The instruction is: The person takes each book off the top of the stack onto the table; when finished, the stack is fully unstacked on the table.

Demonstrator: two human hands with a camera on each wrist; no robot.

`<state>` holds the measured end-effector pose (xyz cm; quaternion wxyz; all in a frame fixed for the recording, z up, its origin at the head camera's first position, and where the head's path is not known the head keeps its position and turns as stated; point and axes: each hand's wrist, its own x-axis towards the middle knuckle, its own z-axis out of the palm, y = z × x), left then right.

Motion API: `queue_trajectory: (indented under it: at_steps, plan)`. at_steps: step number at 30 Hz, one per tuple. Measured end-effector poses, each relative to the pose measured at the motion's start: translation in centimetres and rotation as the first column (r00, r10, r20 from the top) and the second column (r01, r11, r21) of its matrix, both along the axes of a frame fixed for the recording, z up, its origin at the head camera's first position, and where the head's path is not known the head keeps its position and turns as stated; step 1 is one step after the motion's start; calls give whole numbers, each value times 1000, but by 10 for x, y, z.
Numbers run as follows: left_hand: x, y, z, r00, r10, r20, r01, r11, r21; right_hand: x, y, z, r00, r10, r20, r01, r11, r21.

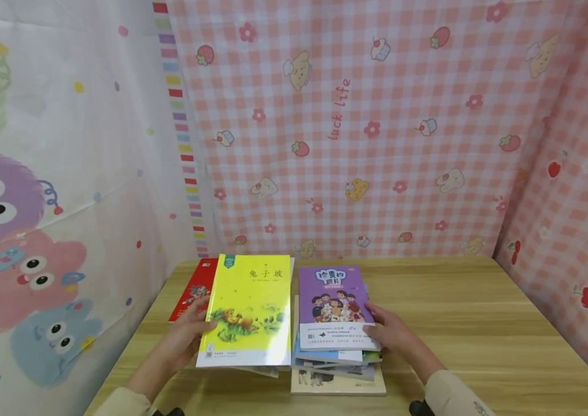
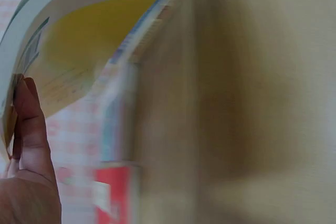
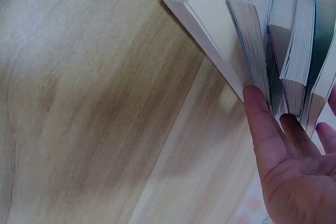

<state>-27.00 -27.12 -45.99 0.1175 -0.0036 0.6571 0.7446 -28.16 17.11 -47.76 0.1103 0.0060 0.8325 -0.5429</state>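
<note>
With our left hand [image 1: 188, 332] we pinch the yellow book [image 1: 252, 306] by its left edge, while our right hand [image 1: 392, 335], fingers loosely spread, touches the adjacent book stack [image 1: 336, 330], the yellow book partly covering a red book [image 1: 199, 289] over the wooden table [image 1: 455, 315].

1. Head view: bright, even, diffuse light; the yellow rectangular paperback book [image 1: 267, 283] and light-brown wood-grain counter [image 1: 460, 329] look reasonably sharp.
2. Left wrist view: dimmer, the stacked book edges [image 2: 118, 119] badly blurred beside soft brown shadow.
3. Right wrist view: pale glare on the counter, upper left; diffuse shadows.
</note>
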Motion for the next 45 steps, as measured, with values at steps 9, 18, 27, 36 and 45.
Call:
queue_trajectory:
  at_steps: [9,18,27,36,45]
  plan:
    - [40,-14,-46,960,-40,276,45,999,-12,-4,1,-3,1000,6,8,-6,999,35]
    - [35,-5,-57,947,-20,322,72,986,-152,-5,1,-1,1000,2,20,-3,999,48]
    - [29,-2,-56,957,35,289,52,956,-289,-4,1,1,1000,2,27,-2,999,34]
    - [17,0,-38,996,86,22,-52,761,-647,-3,1,1,999,14,34,-15,1000,22]
    - [-6,-1,-44,990,127,63,-71,829,-555,-3,1,1,1000,12,23,-12,1000,14]
